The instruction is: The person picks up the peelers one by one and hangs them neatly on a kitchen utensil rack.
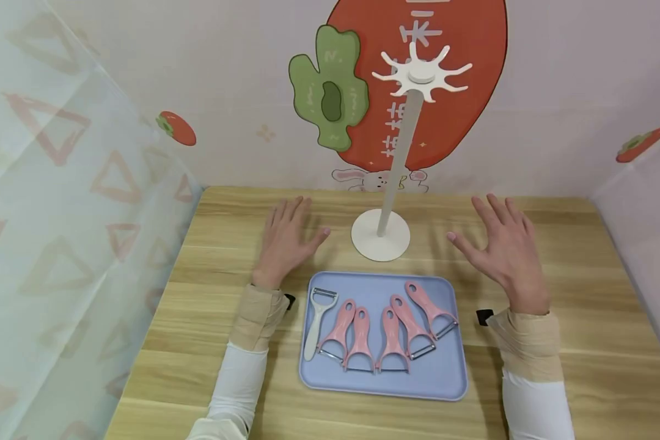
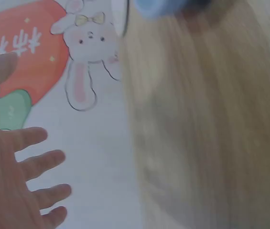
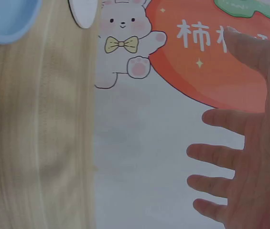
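1. Just off the blue tray's (image 1: 437,374) far corners: left hand (image 1: 286,244) to its left, right hand (image 1: 506,253) to its right, both wide open, fingers straight, holding nothing.
2. Step-wise, I'd call this pre-pickup tbh; next move probably calls for reaching over the tray and pinching a handle.
3. On the tray: five pink peelers (image 1: 361,333), plus one white peeler (image 1: 312,336) at its left edge.
4. Right behind the tray: one white stand (image 1: 399,159), prongs up top.

Six Y-peelers (image 1: 361,333) lie in the tray (image 1: 429,379), some seemingly touching; behind it stands the hook stand (image 1: 399,159).
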A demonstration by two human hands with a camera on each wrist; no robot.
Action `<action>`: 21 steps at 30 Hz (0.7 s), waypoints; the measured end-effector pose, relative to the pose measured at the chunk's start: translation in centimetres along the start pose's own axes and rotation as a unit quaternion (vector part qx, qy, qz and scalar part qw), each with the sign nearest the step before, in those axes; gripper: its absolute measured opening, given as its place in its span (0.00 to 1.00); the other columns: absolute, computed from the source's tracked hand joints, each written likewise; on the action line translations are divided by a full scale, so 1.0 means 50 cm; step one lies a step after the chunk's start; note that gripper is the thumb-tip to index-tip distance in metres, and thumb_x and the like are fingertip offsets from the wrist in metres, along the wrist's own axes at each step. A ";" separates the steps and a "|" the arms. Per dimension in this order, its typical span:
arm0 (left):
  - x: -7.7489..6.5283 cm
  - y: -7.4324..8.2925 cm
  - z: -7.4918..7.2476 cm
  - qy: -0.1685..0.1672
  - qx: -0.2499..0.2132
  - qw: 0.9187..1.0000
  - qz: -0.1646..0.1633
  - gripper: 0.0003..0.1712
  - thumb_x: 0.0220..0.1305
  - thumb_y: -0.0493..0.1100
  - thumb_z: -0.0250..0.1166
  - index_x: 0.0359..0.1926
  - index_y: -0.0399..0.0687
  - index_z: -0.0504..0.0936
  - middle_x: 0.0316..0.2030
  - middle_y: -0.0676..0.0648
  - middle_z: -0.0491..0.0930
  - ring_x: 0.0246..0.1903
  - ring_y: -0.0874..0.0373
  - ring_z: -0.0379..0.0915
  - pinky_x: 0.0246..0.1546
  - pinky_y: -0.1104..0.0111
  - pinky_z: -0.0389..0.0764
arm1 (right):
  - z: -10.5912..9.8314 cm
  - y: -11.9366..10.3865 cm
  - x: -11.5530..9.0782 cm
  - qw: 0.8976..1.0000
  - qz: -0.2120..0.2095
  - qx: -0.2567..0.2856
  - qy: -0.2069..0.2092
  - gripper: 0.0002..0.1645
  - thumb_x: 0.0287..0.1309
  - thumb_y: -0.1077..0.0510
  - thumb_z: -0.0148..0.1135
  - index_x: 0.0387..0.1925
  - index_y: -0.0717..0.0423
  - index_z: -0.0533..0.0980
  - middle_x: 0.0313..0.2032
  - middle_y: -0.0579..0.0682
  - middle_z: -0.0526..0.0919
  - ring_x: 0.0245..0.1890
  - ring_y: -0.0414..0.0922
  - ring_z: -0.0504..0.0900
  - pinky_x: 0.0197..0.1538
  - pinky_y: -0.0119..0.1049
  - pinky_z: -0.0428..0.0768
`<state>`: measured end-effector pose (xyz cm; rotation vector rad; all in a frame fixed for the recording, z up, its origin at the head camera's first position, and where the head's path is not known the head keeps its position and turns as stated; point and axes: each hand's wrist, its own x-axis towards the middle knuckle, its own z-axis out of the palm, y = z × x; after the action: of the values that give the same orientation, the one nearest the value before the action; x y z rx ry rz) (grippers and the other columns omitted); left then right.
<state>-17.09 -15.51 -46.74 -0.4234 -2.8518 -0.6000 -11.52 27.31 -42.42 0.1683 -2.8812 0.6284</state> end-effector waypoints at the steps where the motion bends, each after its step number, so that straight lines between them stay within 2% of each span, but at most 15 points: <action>1: -0.002 0.004 -0.001 0.000 -0.008 1.000 0.004 0.51 0.67 0.75 0.53 0.77 0.46 0.66 0.75 0.41 0.65 0.77 0.34 0.51 0.76 0.41 0.50 | 0.001 0.001 -0.002 1.000 -0.001 0.003 0.001 0.54 0.60 0.29 0.62 0.78 0.53 0.63 0.77 0.66 0.60 0.77 0.71 0.52 0.72 0.73 0.47; 8: -0.008 0.032 -0.021 0.001 -0.068 0.997 0.045 0.38 0.71 0.58 0.62 0.71 0.39 0.72 0.70 0.39 0.72 0.71 0.40 0.64 0.72 0.44 0.60 | 0.003 -0.007 -0.016 0.999 -0.017 0.020 0.017 0.49 0.61 0.32 0.63 0.72 0.60 0.70 0.70 0.67 0.71 0.68 0.69 0.68 0.67 0.71 0.59; 12: -0.001 0.051 -0.023 -0.012 -0.083 0.994 0.075 0.35 0.70 0.54 0.64 0.69 0.36 0.74 0.68 0.37 0.74 0.69 0.40 0.67 0.71 0.45 0.63 | 0.002 -0.005 -0.033 0.999 -0.022 0.044 0.020 0.41 0.63 0.36 0.65 0.66 0.61 0.76 0.65 0.66 0.76 0.63 0.68 0.73 0.60 0.69 0.68; 15: 0.012 0.069 -0.020 -0.030 -0.087 0.991 0.093 0.34 0.71 0.53 0.64 0.69 0.37 0.74 0.68 0.38 0.75 0.69 0.42 0.68 0.70 0.47 0.65 | 0.003 0.001 -0.047 0.998 -0.022 0.061 0.001 0.37 0.65 0.40 0.65 0.64 0.60 0.77 0.63 0.66 0.77 0.61 0.67 0.75 0.58 0.68 0.71; 18: 0.025 0.087 -0.016 -0.057 -0.119 0.987 0.089 0.34 0.71 0.53 0.63 0.71 0.40 0.73 0.69 0.41 0.74 0.70 0.46 0.68 0.71 0.52 0.65 | 0.006 0.006 -0.056 0.997 -0.029 0.074 -0.012 0.33 0.66 0.44 0.66 0.64 0.60 0.77 0.62 0.64 0.78 0.60 0.66 0.77 0.57 0.67 0.73; 21: 0.040 0.102 -0.008 -0.084 -0.174 0.978 0.078 0.34 0.71 0.54 0.63 0.72 0.42 0.72 0.69 0.44 0.73 0.70 0.48 0.68 0.71 0.55 0.67 | 0.010 0.007 -0.062 0.996 -0.044 0.083 -0.010 0.29 0.66 0.48 0.66 0.63 0.61 0.78 0.60 0.63 0.80 0.58 0.65 0.79 0.57 0.64 0.74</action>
<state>-17.31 -10.74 -44.05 -0.7789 -2.8298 -1.0849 -8.64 27.66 -43.64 0.3247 -2.8215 0.8548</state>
